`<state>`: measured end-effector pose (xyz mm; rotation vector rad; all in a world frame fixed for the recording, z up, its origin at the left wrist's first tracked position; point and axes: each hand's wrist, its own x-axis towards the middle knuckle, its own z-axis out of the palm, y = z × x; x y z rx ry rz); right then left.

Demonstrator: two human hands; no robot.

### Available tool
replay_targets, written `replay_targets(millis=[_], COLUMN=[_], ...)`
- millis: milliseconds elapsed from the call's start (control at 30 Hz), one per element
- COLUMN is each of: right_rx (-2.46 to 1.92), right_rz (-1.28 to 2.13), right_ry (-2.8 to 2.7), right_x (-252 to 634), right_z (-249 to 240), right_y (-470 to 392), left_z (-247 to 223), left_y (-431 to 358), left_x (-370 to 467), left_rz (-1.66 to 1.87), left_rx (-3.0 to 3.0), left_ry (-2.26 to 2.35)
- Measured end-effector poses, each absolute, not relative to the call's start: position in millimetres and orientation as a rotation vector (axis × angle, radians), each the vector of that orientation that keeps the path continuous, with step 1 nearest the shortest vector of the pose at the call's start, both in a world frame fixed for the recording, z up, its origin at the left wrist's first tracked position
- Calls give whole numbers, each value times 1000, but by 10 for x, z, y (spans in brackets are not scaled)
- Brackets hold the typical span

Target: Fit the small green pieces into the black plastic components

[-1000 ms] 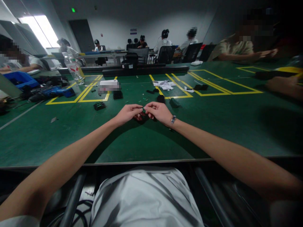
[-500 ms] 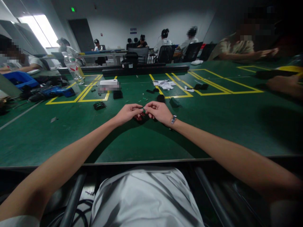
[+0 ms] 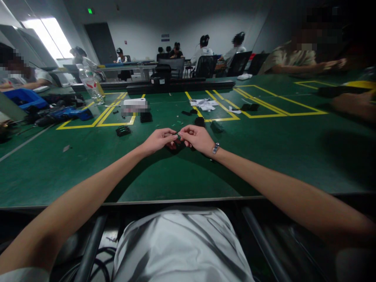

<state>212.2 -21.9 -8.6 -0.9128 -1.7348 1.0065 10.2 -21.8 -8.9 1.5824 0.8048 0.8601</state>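
My left hand (image 3: pixel 160 139) and my right hand (image 3: pixel 198 136) meet above the green table, fingertips nearly touching. Between their pinched thumbs and forefingers is a small green piece (image 3: pixel 178 135), mostly hidden, so its kind does not show. Both hands are closed around it, and a metal-banded watch or bracelet (image 3: pixel 216 148) is on my right wrist. Just behind the right hand sits a black block-like part (image 3: pixel 199 122), with a dark greenish piece (image 3: pixel 216 126) beside it. Tiny green scraps (image 3: pixel 178 123) lie beyond the fingertips. Left of the hands is a black part with green inside (image 3: pixel 123 131).
A white box (image 3: pixel 134 104) and another black part (image 3: pixel 146 117) lie further back, near crumpled white paper (image 3: pixel 205 104). At left are a clear bottle (image 3: pixel 92 85), a blue tool (image 3: pixel 80 113) and a blue bin (image 3: pixel 25 99). Other people sit around; a co-worker's hand (image 3: pixel 352 105) is at right.
Hardly anything differs. My hands stay together in the same place, with only a very slight shift of the fingers around the small green piece.
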Motion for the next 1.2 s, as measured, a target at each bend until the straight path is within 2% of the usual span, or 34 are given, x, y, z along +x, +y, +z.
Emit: replay_targets(millis=[1200], right_rx=[-900], right_rz=[1032], right_ry=[-1728], right_x=[2154], right_z=[-98], right_y=[-216], left_z=[-94], left_y=[-218], left_x=[94], left_rz=[839], left_rx=[1478], left_ry=[751])
